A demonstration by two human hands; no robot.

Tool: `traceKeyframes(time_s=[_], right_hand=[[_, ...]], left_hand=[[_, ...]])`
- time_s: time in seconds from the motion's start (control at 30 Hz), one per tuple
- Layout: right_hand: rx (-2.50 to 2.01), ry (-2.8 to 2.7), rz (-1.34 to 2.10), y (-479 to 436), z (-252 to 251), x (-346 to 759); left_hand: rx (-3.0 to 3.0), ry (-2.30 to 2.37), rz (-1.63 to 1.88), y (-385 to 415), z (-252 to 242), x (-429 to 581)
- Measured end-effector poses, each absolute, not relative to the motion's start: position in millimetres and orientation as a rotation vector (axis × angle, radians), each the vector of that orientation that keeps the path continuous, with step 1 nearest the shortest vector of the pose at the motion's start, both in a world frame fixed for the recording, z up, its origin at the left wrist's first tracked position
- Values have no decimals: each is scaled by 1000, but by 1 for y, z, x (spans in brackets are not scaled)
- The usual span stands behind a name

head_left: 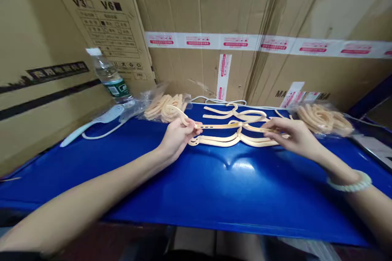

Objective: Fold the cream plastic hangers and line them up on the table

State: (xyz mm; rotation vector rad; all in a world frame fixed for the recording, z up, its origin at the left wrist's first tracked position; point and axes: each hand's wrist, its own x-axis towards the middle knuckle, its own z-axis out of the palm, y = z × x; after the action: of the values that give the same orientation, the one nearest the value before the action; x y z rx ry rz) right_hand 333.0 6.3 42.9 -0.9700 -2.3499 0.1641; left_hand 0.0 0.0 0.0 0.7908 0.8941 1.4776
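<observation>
1. I work at a blue table [183, 204] backed by cardboard boxes [196, 4] across the top of the frame.
2. My cream strip [212, 126] stretches across the centre, seemingly raised over the table, with slots near its left end.
3. My left hand [177, 138] pinches that end, thumb and fingers close together; my right hand [295, 134] pinches the other side just as narrowly.
4. I'd judge this step as holding the piece out straight to line it up; the next move calls for an even grip, as it looks bendy.
5. More cream strips [220, 142] lie just behind and below it in the frame.
6. Farther out are a left bag [167, 108] and a right bag [324, 118] of similar pieces.
7. At upper left, a box reads "V3" and "V6", the square by V6 filled; "MA" shows at right, partly taped over. The green label on the bottle [108, 75] is too blurred to read.
</observation>
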Motion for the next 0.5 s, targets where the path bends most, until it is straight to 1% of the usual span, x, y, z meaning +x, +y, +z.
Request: traceKeyframes(time_s=[0.13, 0.33, 0.43, 0.5], right_hand=[[-1015, -2322, 223, 4, 41, 328], [-1177, -2135, 535, -1, 46, 329], [-1222, -2057, 648, -4, 53, 332], [-1223, -2030, 729, -5, 58, 334]], left_hand=[[781, 929, 1534, -2, -4, 1], [791, 861, 1560, -3, 2, 1], [926, 896, 1437, -13, 1, 3], [1247, 936, 1297, -25, -4, 7]])
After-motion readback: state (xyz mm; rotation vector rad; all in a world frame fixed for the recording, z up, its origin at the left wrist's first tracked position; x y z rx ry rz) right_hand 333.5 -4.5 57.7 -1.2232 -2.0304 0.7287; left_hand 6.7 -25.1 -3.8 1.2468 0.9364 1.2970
